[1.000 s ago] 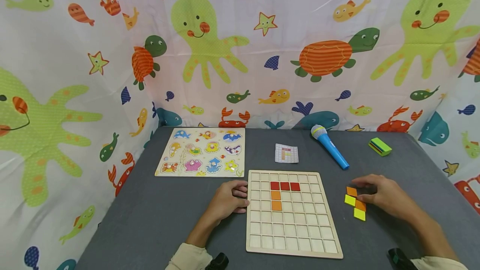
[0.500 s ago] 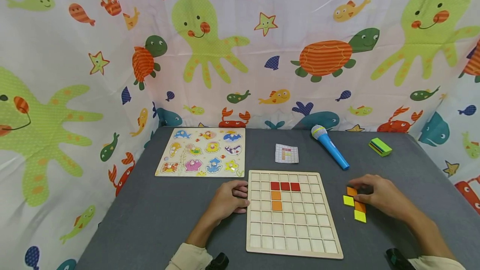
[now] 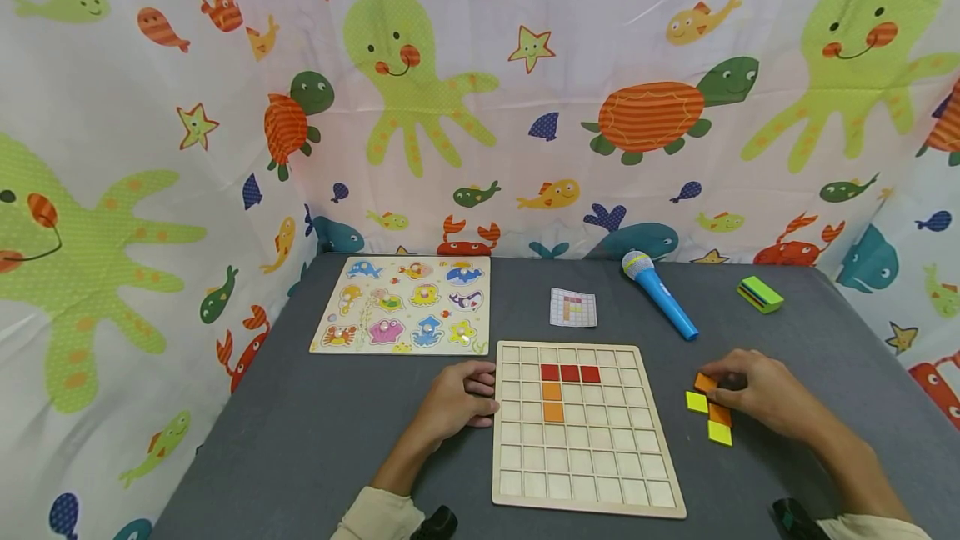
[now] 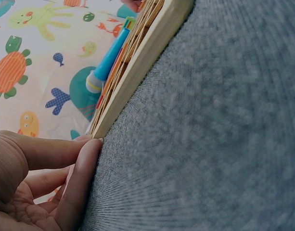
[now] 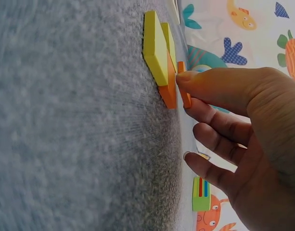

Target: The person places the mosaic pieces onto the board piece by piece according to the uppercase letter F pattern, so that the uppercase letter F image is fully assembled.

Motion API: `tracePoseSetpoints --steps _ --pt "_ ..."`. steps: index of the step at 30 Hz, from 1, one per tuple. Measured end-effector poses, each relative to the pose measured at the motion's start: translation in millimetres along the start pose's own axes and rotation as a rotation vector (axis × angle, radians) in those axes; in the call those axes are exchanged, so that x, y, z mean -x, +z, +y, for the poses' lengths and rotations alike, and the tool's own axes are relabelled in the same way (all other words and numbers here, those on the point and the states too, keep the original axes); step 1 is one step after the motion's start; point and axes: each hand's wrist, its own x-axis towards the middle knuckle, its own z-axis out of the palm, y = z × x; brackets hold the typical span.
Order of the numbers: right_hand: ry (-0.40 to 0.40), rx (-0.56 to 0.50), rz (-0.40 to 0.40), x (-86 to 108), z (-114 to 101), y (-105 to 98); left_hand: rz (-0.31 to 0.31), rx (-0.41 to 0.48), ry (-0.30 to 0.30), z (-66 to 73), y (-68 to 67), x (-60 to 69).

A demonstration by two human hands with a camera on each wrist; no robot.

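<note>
A wooden grid board point(image 3: 588, 508) lies flat on the grey table, holding a row of red tiles point(image 3: 570, 372) with two orange tiles point(image 3: 552, 402) below. At its left edge my left hand point(image 3: 456, 394) grips the rim; in the left wrist view, thumb and a finger point(image 4: 84, 163) meet at the board's side point(image 4: 137, 67). To the right of the board, my right hand point(image 3: 772, 394) pinches an orange tile point(image 5: 185, 96) between thumb and fingertip, tilted slightly off the table. Beside it lie two yellow tiles point(image 3: 697, 402) and another orange tile point(image 3: 720, 414).
Behind the board are a small printed grid card point(image 3: 573, 307) and a blue toy microphone point(image 3: 663, 298). A sea-animal peg puzzle point(image 3: 401, 346) lies at the back left. A green block with coloured stripes point(image 3: 760, 294) sits at the back right, before a patterned curtain point(image 3: 450, 48).
The right fingers have shifted slightly left and now tilt the orange tile they pinch. The nearby yellow tiles were nudged a little. My left hand and the board stay put.
</note>
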Motion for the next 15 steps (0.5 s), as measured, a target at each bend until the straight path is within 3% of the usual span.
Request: tracePoseSetpoints --steps 15 --pt "-0.038 -0.04 0.002 2.0 -26 6 0.004 -0.007 -0.006 0.4 0.5 0.1"
